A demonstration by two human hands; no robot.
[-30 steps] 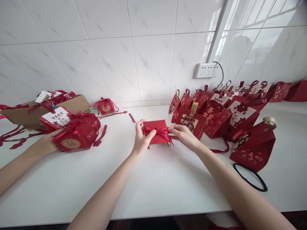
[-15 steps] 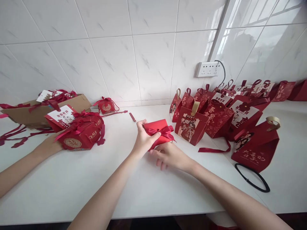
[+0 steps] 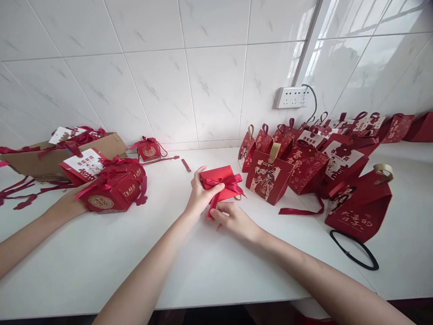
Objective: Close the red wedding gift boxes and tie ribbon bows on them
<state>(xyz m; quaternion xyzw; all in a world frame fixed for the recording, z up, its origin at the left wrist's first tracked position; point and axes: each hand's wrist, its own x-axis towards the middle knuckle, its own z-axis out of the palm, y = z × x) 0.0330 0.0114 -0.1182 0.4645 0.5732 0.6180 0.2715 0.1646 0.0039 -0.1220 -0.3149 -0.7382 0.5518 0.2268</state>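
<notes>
**Small red card box [image 3: 214, 174] with crimson satin bow [image 3: 226, 181], between two bare hands**

Clock centre: the small red card box, above the near part of the white tabletop [image 3: 189, 271].

Right hand [image 3: 237, 221], 5 o'clock: thumb and fingers nearly closed, pinching a crimson ribbon tail [image 3: 214, 205]; curled fingers partly hidden.

Left hand [image 3: 199, 194], 8 o'clock: part-closed grip on the small red card box, thumb pressing the bow, the other fingers mostly behind. Box underside out of sight.

Thin black oval ring [image 3: 345, 253] at 4. At 3, red card gift box with gold loop handle [image 3: 360, 210], well apart; closer in, red card gift box with printed couple [image 3: 269, 176].

At 9, another person's hand [image 3: 72, 198] supports a red hexagonal card box [image 3: 113, 192]; fingers hidden, arm cut off by the frame. Beyond, open brown cardboard carton [image 3: 25, 163], cropped, contents tangled in ribbon.

Near 10: slim dark-red strip [image 3: 186, 165], then small red box with cord [image 3: 149, 151].

Between 2 and 3, crowded red and white upright gift boxes [image 3: 306, 164], overlapping; rearmost print unreadable. Farthest: white power socket strip [image 3: 292, 97], between 1 and 2, against the white marbled tile wall [image 3: 216, 81].
</notes>
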